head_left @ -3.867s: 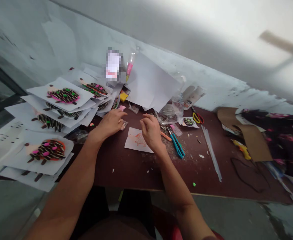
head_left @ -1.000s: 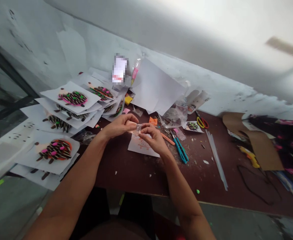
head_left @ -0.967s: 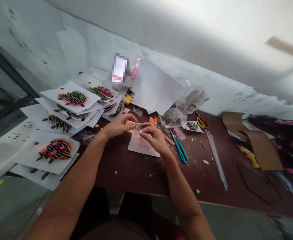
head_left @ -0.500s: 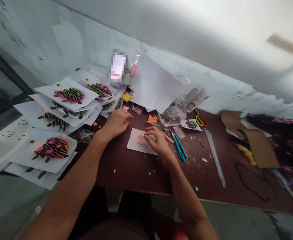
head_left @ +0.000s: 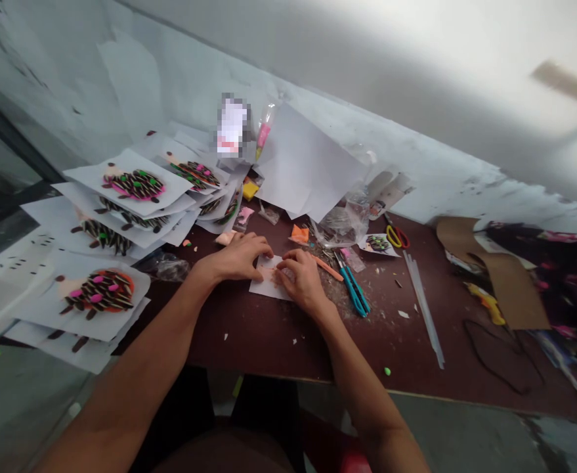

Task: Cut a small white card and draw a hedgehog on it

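Left hand (head_left: 243, 257) has moved in to the small paper (head_left: 267, 288), which lies on the dark table (head_left: 263, 341); its thumb and fingers are spread; right hand (head_left: 302, 281) has bent fingers over the paper, and I cannot tell if they pinch anything; a pink lump (head_left: 226, 238) sits just beside left hand; a blue tool (head_left: 355, 293) lies near right hand.
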`<action>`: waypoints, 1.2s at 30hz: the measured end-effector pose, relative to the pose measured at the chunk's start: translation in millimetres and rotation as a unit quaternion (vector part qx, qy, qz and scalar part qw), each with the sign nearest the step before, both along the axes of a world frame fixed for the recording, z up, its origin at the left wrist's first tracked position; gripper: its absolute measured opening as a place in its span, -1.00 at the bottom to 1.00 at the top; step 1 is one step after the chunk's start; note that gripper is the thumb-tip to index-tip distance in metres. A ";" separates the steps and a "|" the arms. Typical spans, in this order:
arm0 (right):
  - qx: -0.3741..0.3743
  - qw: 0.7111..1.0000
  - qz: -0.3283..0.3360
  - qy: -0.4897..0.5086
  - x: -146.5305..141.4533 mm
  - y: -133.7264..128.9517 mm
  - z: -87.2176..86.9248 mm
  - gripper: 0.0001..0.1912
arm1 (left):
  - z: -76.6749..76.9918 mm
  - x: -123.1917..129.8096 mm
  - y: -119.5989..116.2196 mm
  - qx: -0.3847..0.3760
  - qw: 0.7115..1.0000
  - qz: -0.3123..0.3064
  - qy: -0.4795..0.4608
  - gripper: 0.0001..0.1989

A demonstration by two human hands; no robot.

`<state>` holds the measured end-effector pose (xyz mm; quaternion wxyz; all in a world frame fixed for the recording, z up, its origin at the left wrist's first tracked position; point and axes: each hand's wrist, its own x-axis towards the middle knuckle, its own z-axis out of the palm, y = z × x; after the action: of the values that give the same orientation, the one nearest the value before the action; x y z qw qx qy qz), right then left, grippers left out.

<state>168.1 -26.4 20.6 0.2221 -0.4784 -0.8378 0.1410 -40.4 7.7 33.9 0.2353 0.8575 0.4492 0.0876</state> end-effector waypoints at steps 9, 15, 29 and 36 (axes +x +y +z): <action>0.029 0.997 -0.012 -0.069 -1.9 1.2 -0.8 -0.87 | -0.4 0.5 -0.6 -0.002 1.000 -0.005 -0.003 -0.65; 0.055 0.990 0.008 -0.127 -3.8 0.7 3.3 -0.82 | 1.8 1.2 -1.1 -0.013 1.000 -0.002 -0.005 -0.63; 0.089 0.975 0.059 -0.196 -10.9 -13.8 14.3 -0.78 | -0.4 0.3 0.1 -0.008 1.000 -0.006 -0.006 -0.64; 0.094 0.972 0.063 -0.207 -17.1 -17.6 14.2 -0.77 | 1.4 1.5 -0.8 -0.009 1.000 -0.005 0.005 -0.63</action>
<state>150.9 -43.9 34.8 0.0782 -0.4206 -0.9035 -0.0269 -38.9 6.9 35.3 0.2414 0.8580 0.4465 0.0783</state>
